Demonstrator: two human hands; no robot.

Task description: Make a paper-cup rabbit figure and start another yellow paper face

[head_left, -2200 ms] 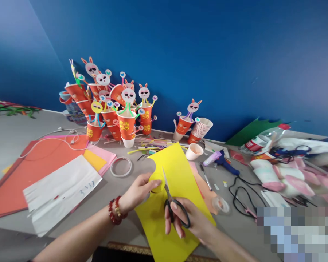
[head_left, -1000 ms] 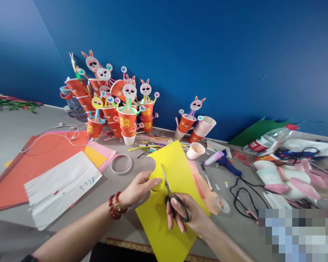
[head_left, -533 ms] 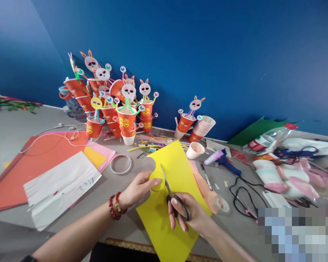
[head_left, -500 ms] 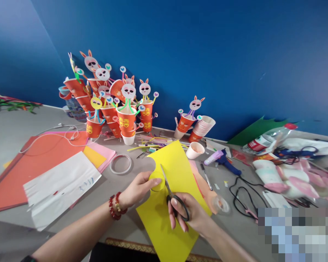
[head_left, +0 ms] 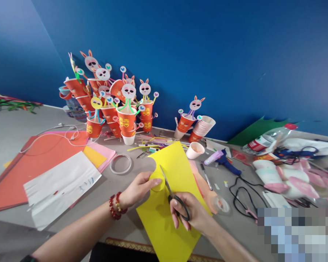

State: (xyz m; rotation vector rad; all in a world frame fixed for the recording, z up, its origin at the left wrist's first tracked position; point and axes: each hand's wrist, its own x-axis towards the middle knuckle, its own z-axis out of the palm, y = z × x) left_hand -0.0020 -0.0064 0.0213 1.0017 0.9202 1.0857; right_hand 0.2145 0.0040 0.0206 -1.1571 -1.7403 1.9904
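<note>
A round yellow paper disc [head_left: 159,186] is pinched between the thumb and fingers of my left hand [head_left: 142,185]. My right hand [head_left: 190,211] grips a pair of scissors [head_left: 167,182] by the black handles, with the blades pointing up and left, close to the right side of the disc. Beneath both hands lies a large sheet of yellow paper [head_left: 177,163], with a curved notch cut in its upper left edge. Whether the disc is fully separate from the sheet, I cannot tell.
Red paper cups [head_left: 126,120] with rabbit faces stand along the blue wall. Orange paper [head_left: 19,171], a white sheet [head_left: 62,189] and a tape ring [head_left: 120,164] lie at left. On the right are a blue glue gun [head_left: 228,163], a pen [head_left: 206,176] and a plastic bottle [head_left: 270,138].
The scissors and my right hand have shifted very slightly, and the blades look closer together. My left hand stays in place with the disc.
</note>
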